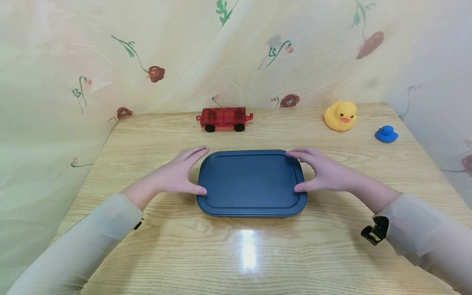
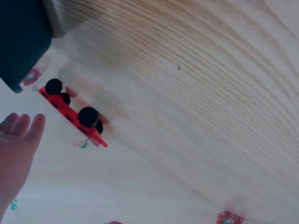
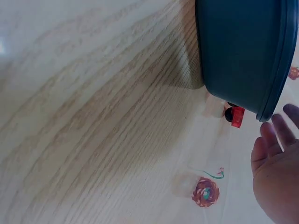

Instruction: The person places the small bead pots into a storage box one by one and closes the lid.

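A dark blue rectangular box with a lid [image 1: 254,182] sits on the wooden table, its lid on top. My left hand [image 1: 180,172] is at the box's left end, thumb tip at the lid's edge and fingers extended apart from it. At the opposite end, my right hand [image 1: 321,170] has its thumb and fingertips at the lid's rim, fingers slightly bent. The right wrist view shows the box's tall side [image 3: 243,51] with the right hand's fingers near the rim. The left wrist view has the left hand [image 2: 16,149] below the box's corner [image 2: 23,42]. The box's contents are hidden.
Behind the box stands a red toy wagon [image 1: 223,119] with black wheels. A yellow rubber duck [image 1: 340,116] and a smaller blue duck [image 1: 386,134] are at the back right. A flowered cloth [image 1: 206,61] hangs along the table's back edge.
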Tool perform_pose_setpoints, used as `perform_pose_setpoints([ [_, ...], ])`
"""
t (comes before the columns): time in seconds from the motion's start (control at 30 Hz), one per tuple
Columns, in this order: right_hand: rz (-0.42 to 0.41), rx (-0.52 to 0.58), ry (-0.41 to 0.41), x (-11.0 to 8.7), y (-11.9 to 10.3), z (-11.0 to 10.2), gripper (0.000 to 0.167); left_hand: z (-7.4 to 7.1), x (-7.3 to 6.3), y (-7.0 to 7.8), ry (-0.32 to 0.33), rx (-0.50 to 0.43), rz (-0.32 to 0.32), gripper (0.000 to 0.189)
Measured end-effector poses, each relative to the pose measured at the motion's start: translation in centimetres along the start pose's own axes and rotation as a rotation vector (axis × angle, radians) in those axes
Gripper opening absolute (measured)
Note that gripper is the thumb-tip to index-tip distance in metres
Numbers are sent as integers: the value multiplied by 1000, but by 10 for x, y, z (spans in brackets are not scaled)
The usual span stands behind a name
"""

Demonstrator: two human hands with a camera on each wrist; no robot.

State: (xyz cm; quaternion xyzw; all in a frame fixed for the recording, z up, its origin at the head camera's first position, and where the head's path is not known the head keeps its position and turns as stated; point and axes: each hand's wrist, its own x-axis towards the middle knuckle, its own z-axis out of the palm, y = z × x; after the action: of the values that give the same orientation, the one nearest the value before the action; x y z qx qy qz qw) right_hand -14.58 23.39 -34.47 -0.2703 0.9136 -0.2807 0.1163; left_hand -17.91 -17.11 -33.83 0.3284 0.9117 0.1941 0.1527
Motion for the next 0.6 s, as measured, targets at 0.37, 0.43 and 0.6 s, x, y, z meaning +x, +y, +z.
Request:
perform_pose_setpoints([
  [0.37,-18,-91,-76,-1,4,6,122,8,2,3,-111,-30,-16,127],
  [0.43,-30,-109,-70,-1,5,8,122,10,1,3,-124,-21,-13,128],
  [0.6,-48,-129,-62,-2,6,10,122,13,1,1,-141,18,10,128],
])
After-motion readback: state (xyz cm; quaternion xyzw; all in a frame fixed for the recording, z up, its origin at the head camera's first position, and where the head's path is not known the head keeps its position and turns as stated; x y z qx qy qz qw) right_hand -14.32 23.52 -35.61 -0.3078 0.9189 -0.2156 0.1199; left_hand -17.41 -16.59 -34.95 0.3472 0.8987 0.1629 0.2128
